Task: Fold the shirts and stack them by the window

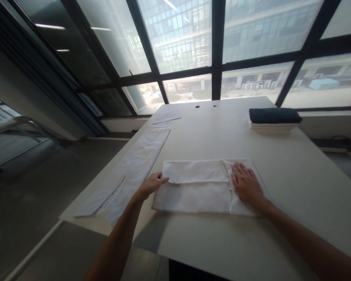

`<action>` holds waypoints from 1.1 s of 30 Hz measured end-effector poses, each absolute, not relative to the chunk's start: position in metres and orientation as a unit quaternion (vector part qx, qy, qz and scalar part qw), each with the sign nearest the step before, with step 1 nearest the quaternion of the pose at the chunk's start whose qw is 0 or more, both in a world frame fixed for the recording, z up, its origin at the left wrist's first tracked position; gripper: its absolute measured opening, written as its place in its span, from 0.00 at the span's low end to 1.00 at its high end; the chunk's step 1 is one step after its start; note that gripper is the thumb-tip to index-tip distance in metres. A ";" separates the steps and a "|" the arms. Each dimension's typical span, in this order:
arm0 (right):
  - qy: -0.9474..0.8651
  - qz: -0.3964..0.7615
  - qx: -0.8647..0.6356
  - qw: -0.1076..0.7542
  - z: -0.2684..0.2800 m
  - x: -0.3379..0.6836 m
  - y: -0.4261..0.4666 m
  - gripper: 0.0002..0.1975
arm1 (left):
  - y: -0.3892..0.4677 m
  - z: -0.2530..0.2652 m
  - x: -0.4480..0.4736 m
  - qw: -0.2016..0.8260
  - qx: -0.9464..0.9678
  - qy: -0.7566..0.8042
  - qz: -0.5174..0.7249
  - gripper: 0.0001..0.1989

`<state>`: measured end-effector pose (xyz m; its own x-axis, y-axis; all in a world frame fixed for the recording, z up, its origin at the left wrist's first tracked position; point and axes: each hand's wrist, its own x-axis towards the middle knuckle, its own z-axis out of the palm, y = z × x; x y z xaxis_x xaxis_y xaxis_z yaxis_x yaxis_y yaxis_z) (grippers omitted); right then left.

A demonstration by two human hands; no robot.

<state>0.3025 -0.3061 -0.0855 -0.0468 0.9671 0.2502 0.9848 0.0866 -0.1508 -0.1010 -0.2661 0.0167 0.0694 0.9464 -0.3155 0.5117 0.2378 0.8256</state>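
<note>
A white cloth garment (197,197), folded into a wide rectangle, lies near the front of the table; its exact kind cannot be made out. At its left edge my left hand (152,184) is closed, thumb on top, pinching the upper folded layer. My right hand (245,181) rests flat on the garment's right part, fingers stretched out, beside a wrinkled crosswise fold. To the left, a long white garment (140,156) with a slit at its near end is spread along the table's left edge.
The white table (210,132) reaches toward the windows. A stack of folded fabric (273,117), dark blue over white, sits at the far right. Sheets of paper (167,113) lie at the far left. Two round holes are near the back edge.
</note>
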 end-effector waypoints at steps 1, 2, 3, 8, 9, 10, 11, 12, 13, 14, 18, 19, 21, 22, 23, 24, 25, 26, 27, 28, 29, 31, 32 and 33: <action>-0.723 -0.029 -0.675 0.147 -0.085 0.302 -0.306 0.27 | -0.267 0.017 -0.101 0.468 0.561 0.637 0.247 0.27; -0.722 -0.028 -0.675 0.149 -0.084 0.302 -0.306 0.27 | -0.267 0.015 -0.102 0.482 0.544 0.640 0.252 0.28; -0.721 -0.026 -0.677 0.149 -0.084 0.301 -0.306 0.27 | -0.266 0.013 -0.104 0.496 0.520 0.647 0.256 0.31; -0.717 -0.019 -0.681 0.147 -0.079 0.299 -0.306 0.27 | -0.261 -0.002 -0.123 0.557 0.434 0.653 0.274 0.35; -0.717 -0.017 -0.681 0.148 -0.078 0.298 -0.307 0.27 | -0.261 -0.004 -0.124 0.572 0.431 0.642 0.273 0.35; -0.717 -0.015 -0.681 0.149 -0.077 0.298 -0.307 0.27 | -0.261 -0.006 -0.124 0.588 0.432 0.628 0.271 0.34; -0.716 -0.013 -0.682 0.151 -0.076 0.297 -0.307 0.27 | -0.262 -0.006 -0.123 0.600 0.436 0.615 0.268 0.32; -0.715 -0.011 -0.682 0.152 -0.074 0.297 -0.307 0.27 | -0.263 -0.006 -0.120 0.606 0.442 0.605 0.267 0.31; -0.714 -0.009 -0.683 0.154 -0.073 0.296 -0.307 0.27 | -0.264 -0.005 -0.116 0.607 0.450 0.597 0.269 0.31; -0.713 -0.008 -0.684 0.155 -0.073 0.296 -0.308 0.27 | -0.265 -0.003 -0.111 0.600 0.459 0.594 0.276 0.30; -0.711 -0.006 -0.686 0.157 -0.072 0.296 -0.308 0.27 | -0.267 0.020 -0.088 0.551 0.504 0.588 0.312 0.32; -0.711 -0.005 -0.685 0.157 -0.072 0.296 -0.307 0.27 | -0.267 0.028 -0.081 0.545 0.515 0.579 0.319 0.34; -0.713 -0.005 -0.684 0.156 -0.072 0.296 -0.307 0.27 | -0.266 0.045 -0.066 0.539 0.539 0.559 0.325 0.39; -0.713 -0.006 -0.684 0.157 -0.072 0.296 -0.307 0.27 | -0.265 0.053 -0.058 0.533 0.552 0.554 0.322 0.41; -0.713 -0.006 -0.683 0.158 -0.072 0.296 -0.307 0.27 | -0.264 0.060 -0.048 0.525 0.567 0.552 0.313 0.42; -0.713 -0.007 -0.683 0.160 -0.072 0.296 -0.307 0.27 | -0.262 0.066 -0.037 0.516 0.584 0.549 0.301 0.43; -0.712 -0.008 -0.683 0.162 -0.072 0.295 -0.307 0.27 | -0.261 0.069 -0.025 0.504 0.605 0.545 0.286 0.43; -0.712 -0.008 -0.683 0.163 -0.072 0.295 -0.307 0.27 | -0.260 0.071 -0.012 0.489 0.629 0.541 0.268 0.43; -0.711 -0.008 -0.684 0.164 -0.072 0.295 -0.307 0.27 | -0.259 0.070 0.002 0.468 0.655 0.539 0.248 0.43; -0.711 -0.007 -0.684 0.164 -0.072 0.295 -0.307 0.27 | -0.258 0.067 0.017 0.441 0.682 0.539 0.224 0.43; -0.710 -0.005 -0.684 0.164 -0.072 0.294 -0.307 0.27 | -0.258 0.062 0.031 0.411 0.707 0.541 0.196 0.43; -0.710 -0.001 -0.685 0.165 -0.072 0.294 -0.307 0.27 | -0.258 0.046 0.060 0.351 0.752 0.542 0.133 0.43; -0.710 0.000 -0.685 0.165 -0.072 0.294 -0.307 0.27 | -0.258 0.036 0.073 0.324 0.772 0.538 0.102 0.42; -0.709 0.000 -0.685 0.166 -0.071 0.294 -0.307 0.27 | -0.258 0.026 0.085 0.297 0.789 0.532 0.075 0.41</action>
